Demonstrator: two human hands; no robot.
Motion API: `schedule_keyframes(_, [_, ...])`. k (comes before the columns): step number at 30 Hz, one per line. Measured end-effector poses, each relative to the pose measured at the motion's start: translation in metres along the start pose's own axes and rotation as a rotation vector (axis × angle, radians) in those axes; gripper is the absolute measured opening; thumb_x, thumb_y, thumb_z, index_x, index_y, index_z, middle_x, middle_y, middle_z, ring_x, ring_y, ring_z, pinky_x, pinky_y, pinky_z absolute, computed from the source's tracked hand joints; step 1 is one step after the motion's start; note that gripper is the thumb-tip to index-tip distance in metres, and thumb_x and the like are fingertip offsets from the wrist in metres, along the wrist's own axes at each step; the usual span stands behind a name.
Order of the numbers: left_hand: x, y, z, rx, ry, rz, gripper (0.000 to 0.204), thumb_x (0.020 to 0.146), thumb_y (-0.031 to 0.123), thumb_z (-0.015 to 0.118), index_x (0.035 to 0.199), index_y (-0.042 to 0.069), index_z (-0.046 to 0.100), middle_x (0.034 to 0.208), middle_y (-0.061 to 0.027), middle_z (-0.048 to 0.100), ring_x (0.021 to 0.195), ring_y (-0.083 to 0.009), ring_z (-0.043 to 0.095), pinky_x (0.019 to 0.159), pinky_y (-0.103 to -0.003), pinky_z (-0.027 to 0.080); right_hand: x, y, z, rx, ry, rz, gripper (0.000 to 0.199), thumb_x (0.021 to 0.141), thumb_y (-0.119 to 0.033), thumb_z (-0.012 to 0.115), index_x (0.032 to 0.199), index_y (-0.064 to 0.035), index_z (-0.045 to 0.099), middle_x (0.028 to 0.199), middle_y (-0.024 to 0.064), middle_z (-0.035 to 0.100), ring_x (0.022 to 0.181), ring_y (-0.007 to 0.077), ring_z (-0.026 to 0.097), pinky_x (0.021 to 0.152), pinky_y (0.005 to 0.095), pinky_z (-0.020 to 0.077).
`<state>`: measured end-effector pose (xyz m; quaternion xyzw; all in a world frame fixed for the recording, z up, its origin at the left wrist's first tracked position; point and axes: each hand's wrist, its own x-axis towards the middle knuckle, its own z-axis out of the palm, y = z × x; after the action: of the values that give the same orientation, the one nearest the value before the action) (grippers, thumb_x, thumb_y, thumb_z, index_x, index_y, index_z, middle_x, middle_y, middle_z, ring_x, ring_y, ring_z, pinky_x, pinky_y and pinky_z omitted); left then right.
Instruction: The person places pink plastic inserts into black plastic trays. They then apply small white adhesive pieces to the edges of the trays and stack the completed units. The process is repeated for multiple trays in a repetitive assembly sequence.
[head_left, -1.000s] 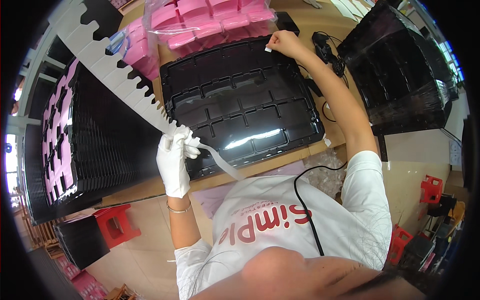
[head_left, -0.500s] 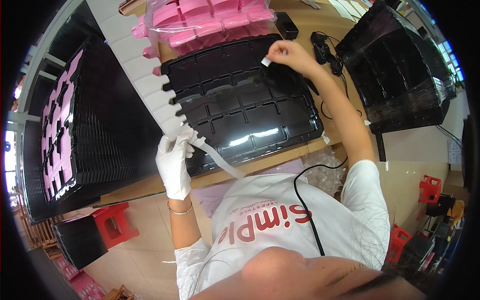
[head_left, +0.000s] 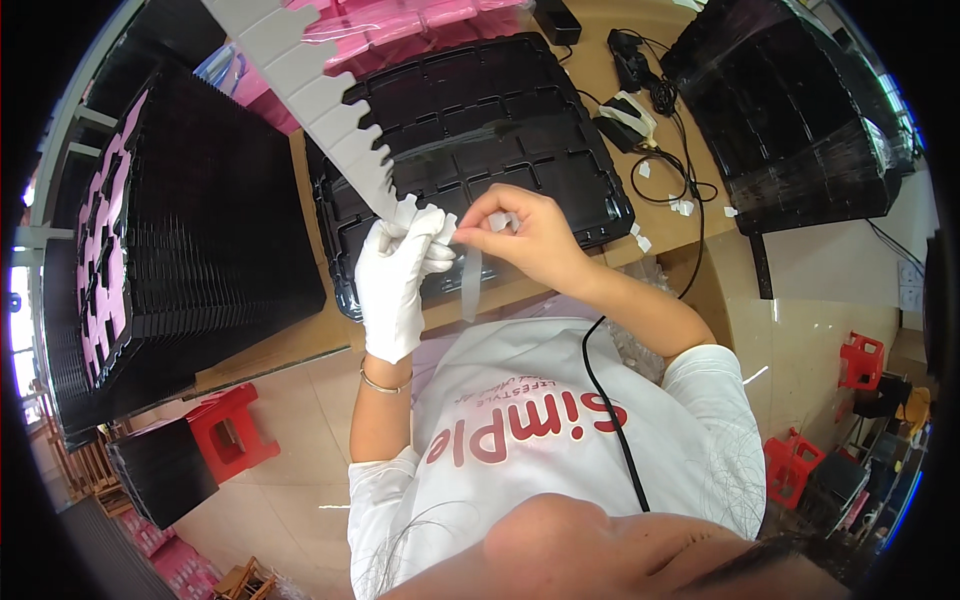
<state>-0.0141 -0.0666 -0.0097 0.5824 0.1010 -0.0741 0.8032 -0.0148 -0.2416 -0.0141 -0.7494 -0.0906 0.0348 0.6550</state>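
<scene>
My left hand [head_left: 393, 290], in a white glove, grips the lower end of a long pale grey strip [head_left: 335, 115] with notched tabs along one edge. The strip slants up toward the far left. A narrow translucent ribbon [head_left: 471, 288] hangs beside the gloved fingers. My bare right hand [head_left: 540, 238] is closed in a pinch close to the left fingertips, at a small white tab by the strip's end. Small white pieces [head_left: 505, 223] show within its curled fingers. Both hands are above the near edge of a black moulded plastic tray [head_left: 490, 130].
Tall stacks of black trays stand at left [head_left: 200, 230] and right [head_left: 785, 110]. Pink trays [head_left: 420, 28] in clear film lie at the back. Cables [head_left: 690, 150], a black adapter [head_left: 557, 22] and white scraps [head_left: 683, 207] rest on the cardboard-covered table. Red stools [head_left: 232, 430] stand below.
My right hand has come from the tray's far right corner to the left hand's fingertips. The left hand and the strip have shifted right. A pale-and-black object now shows by the cables.
</scene>
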Motion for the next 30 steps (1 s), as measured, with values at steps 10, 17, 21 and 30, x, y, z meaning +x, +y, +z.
schedule_keyframes(10, [0.0, -0.007, 0.012, -0.044, -0.053, -0.018, 0.021, 0.091, 0.007, 0.062, 0.109, -0.003, 0.057, 0.091, -0.0095, 0.065, 0.067, -0.0079, 0.058, 0.056, -0.02, 0.047, -0.016, 0.001, -0.032, -0.139, -0.016, -0.378, 0.011, 0.076, -0.003, 0.077, 0.084, -0.0041, 0.069, 0.078, 0.0, 0.059, 0.063, 0.0038, 0.049, 0.05, 0.0187, 0.0357])
schedule_keyframes(17, [0.0, -0.007, 0.009, 0.12, -0.03, -0.014, 0.02, 0.088, 0.011, 0.068, 0.102, -0.001, 0.059, 0.078, -0.0059, 0.065, 0.056, -0.0068, 0.056, 0.051, -0.017, 0.043, -0.009, 0.009, -0.139, -0.515, -0.141, 0.196, 0.011, 0.078, -0.013, 0.073, 0.081, -0.004, 0.067, 0.063, -0.0001, 0.054, 0.059, 0.007, 0.049, 0.053, 0.024, 0.0361])
schedule_keyframes(21, [-0.003, -0.004, 0.012, 0.172, -0.025, -0.016, 0.021, 0.087, 0.011, 0.069, 0.101, -0.001, 0.06, 0.079, -0.006, 0.065, 0.056, -0.0068, 0.056, 0.051, -0.018, 0.044, -0.008, 0.017, -0.127, -0.771, -0.066, 0.103, 0.019, 0.076, -0.019, 0.073, 0.08, -0.0024, 0.065, 0.065, 0.0061, 0.056, 0.06, 0.0168, 0.055, 0.056, 0.0307, 0.0416])
schedule_keyframes(30, [-0.003, -0.008, 0.013, 0.215, -0.023, 0.001, 0.019, 0.086, 0.013, 0.071, 0.097, 0.0, 0.062, 0.08, -0.0057, 0.066, 0.058, -0.0063, 0.056, 0.054, -0.019, 0.045, -0.012, 0.027, -0.118, -0.781, 0.08, 0.064, 0.018, 0.077, -0.021, 0.072, 0.078, -0.004, 0.065, 0.077, 0.0117, 0.064, 0.073, 0.0262, 0.063, 0.066, 0.0359, 0.0469])
